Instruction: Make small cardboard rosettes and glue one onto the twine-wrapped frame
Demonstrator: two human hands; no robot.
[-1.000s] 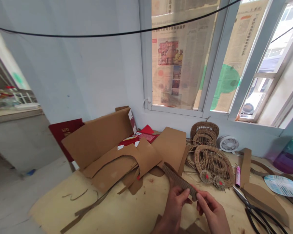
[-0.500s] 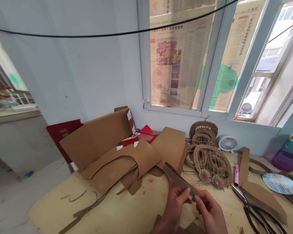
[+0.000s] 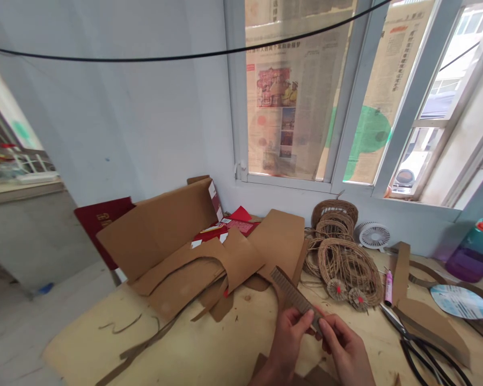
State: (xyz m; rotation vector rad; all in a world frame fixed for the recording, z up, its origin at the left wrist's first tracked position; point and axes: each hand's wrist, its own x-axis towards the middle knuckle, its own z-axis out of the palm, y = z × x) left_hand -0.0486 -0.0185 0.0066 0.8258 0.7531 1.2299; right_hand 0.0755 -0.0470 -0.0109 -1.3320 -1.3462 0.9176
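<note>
A strip of corrugated cardboard (image 3: 292, 292), ridged on its upper face, slants up and left from my hands above the table. My left hand (image 3: 287, 343) pinches it between thumb and fingers near its lower end. Just to the right, my right hand (image 3: 342, 346) grips the end of the same strip, thumb on top. The two thumbs are close together. Fingers underneath the strip are partly hidden. Black-handled scissors (image 3: 416, 343) lie on the table to the right of my right hand.
Cut cardboard sheets (image 3: 161, 230) are heaped at the left and centre. Coiled twine pieces (image 3: 346, 257) lie near the wall, with a small white fan (image 3: 374, 235) behind. A pink marker (image 3: 388, 288), a round blue-white disc (image 3: 461, 301) and a bottle of purple liquid (image 3: 475, 252) are at right.
The strip has rolled a little in my hands, so more of its ridged face shows. Both hands keep nearly the same place and grip.
</note>
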